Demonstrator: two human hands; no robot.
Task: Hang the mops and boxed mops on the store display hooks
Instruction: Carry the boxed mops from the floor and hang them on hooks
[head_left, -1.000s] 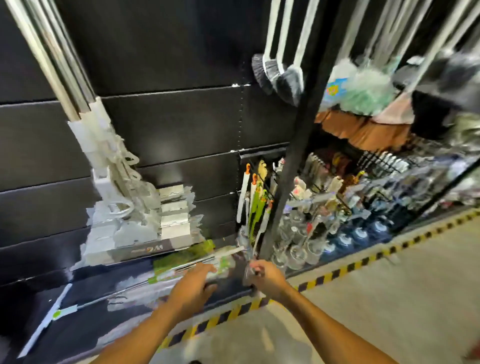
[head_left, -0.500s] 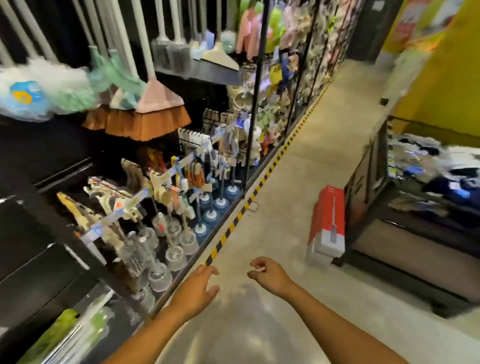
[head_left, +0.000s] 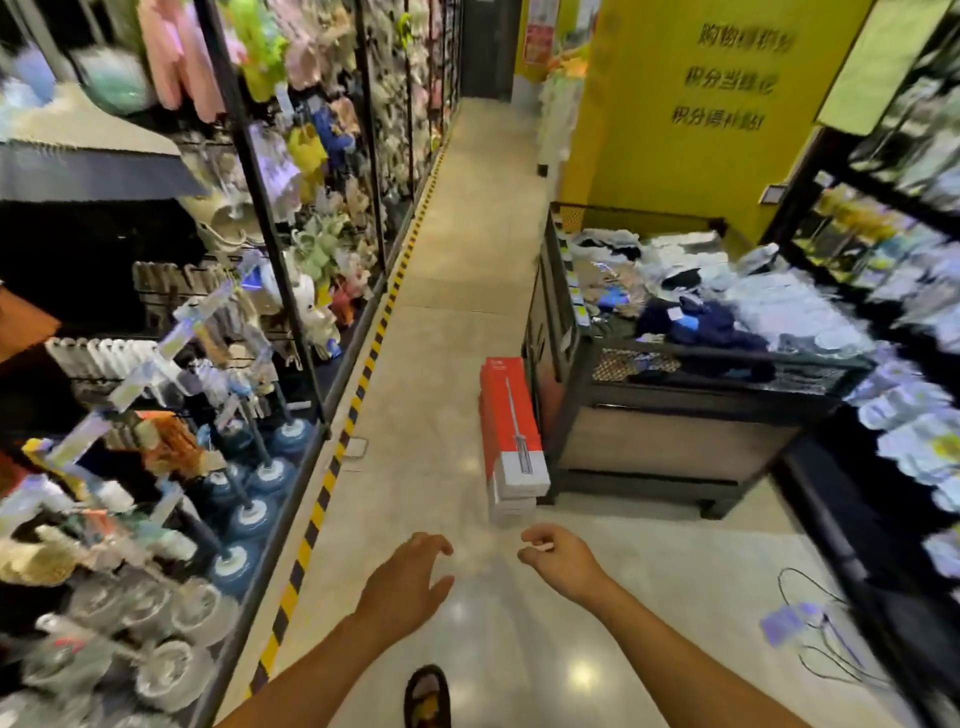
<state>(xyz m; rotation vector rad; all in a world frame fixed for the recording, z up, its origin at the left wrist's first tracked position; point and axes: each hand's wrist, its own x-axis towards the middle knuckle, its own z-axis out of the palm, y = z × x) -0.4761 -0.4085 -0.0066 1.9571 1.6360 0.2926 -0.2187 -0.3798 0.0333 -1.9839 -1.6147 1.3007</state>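
Observation:
A stack of long red and white mop boxes (head_left: 511, 439) lies on the aisle floor against the black bin table, a mop pictured on the top box. My left hand (head_left: 408, 584) hovers over the floor with fingers spread and nothing in it. My right hand (head_left: 561, 558) hangs beside it, fingers loosely curled, also holding nothing. Both hands are short of the boxes, about a hand's length below the near end of the stack. No hanging mops or display hooks for them show in this view.
Black display racks (head_left: 291, 291) packed with plungers and cleaning goods line the left, edged by yellow-black floor tape (head_left: 332, 467). A black bin table (head_left: 670, 374) of folded goods stands at right, a yellow wall (head_left: 691, 171) behind. Cables (head_left: 821, 623) lie on the floor at right. My sandalled foot (head_left: 427, 696) shows below.
The view has swung right from the mop wall to the aisle. Both hands left the packaged mop on the low shelf and now hang free, nearer the red boxes.

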